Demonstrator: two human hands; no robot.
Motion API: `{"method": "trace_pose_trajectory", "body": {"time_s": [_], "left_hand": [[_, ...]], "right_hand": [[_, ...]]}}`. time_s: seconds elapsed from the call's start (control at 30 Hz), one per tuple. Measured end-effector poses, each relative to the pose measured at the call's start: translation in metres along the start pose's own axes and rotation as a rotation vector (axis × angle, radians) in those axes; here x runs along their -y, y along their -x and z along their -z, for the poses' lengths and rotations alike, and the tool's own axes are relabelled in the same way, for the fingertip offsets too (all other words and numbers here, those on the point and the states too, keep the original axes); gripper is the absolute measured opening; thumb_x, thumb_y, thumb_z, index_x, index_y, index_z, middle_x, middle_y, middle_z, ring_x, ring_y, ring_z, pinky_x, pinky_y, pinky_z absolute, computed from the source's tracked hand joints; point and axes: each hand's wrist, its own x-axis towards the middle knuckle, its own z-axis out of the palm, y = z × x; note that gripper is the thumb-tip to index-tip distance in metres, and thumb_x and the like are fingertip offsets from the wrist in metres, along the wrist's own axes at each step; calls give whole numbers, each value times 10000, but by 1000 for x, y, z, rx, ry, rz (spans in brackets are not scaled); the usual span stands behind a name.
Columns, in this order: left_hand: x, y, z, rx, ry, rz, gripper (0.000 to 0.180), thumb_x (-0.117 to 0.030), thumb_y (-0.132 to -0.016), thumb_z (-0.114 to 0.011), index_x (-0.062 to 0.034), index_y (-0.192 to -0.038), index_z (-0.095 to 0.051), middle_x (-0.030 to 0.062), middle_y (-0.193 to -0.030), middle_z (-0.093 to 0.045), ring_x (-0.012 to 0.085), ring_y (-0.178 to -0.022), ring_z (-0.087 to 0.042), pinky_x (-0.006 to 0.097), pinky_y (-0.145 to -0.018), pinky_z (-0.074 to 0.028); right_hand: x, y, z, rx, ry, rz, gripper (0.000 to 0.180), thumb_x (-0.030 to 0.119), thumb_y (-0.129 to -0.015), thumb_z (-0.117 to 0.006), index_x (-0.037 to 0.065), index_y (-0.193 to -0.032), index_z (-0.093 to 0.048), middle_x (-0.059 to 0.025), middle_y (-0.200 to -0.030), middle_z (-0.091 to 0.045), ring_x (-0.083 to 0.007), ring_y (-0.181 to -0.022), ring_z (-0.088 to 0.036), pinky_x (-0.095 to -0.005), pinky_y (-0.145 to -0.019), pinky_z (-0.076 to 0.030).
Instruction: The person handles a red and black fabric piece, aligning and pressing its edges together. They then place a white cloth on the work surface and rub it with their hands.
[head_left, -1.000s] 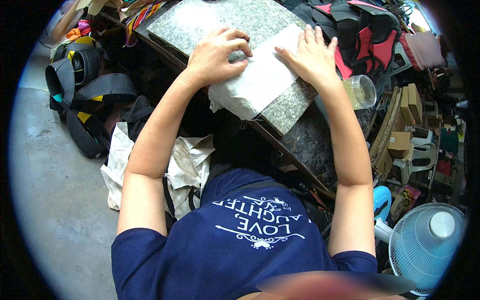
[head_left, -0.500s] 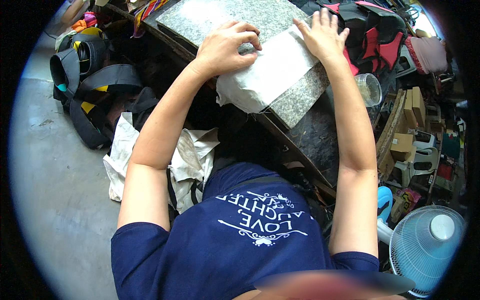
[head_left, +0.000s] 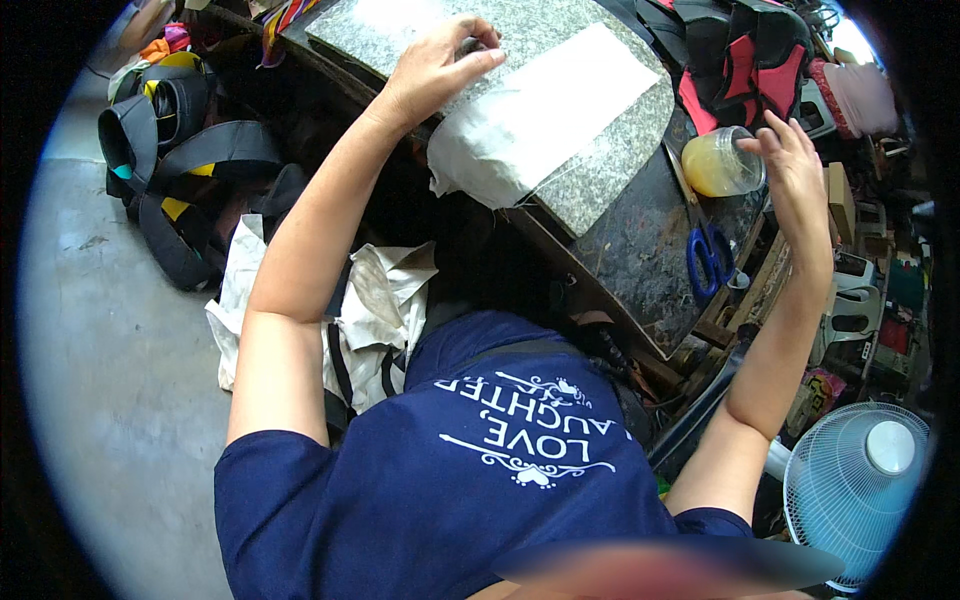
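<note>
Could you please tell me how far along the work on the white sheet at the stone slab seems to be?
Done: the white sheet lies spread across the stone slab, its near end hanging over the edge. In hand: the left hand presses on the sheet's upper corner, while the right hand touches a jar of yellowish liquid. Left: the blue scissors lie untouched on the bench.

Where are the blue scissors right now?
The blue scissors lie on the dark bench on the person's right, just below the jar of yellow liquid that the right hand reaches.
</note>
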Motion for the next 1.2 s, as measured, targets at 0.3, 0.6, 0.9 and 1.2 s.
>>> {"method": "trace_pose_trajectory", "body": {"time_s": [0.3, 0.6, 0.9, 1.2], "left_hand": [[-12, 40, 10, -320, -155, -106, 186, -184, -898, -682, -53, -1031, -679, 98, -1174, -678, 254, -1136, -609, 387, -1028, -453], [-7, 67, 29, 12, -504, -49, 472, -540, -829, -731, -193, -1147, -700, 95, -1367, -593, 278, -1386, -452, 497, -1236, -195], [2, 69, 29, 3, -410, -31, 504, -531, -798, -752, -199, -1174, -704, 102, -1370, -594, 275, -1397, -441, 486, -1237, -174], [-1, 69, 27, -33, -420, -68, 453, -400, -780, -801, -134, -1134, -705, 96, -1365, -608, 294, -1330, -485, 441, -1159, -284]], "right_hand": [[-34, -8, -33, 252, -433, -73, 672, 590, -1034, -357, 39, -1271, -660, -106, -1153, -620, -219, -1154, -548, -432, -1069, -369], [-25, 8, 25, -78, -653, 144, 772, 667, -1023, -242, 60, -1096, -713, -138, -1427, -566, -288, -1424, -410, -531, -1206, -188], [108, -23, 19, -212, -396, 547, 773, 704, -990, -200, 191, -1193, -741, -118, -1541, -458, -338, -1510, -242, -539, -1218, -124], [164, -26, -90, -157, 36, 430, 760, 711, -946, -395, 117, -1362, -621, -118, -1582, -393, -343, -1520, -223, -673, -1176, -76]]}}
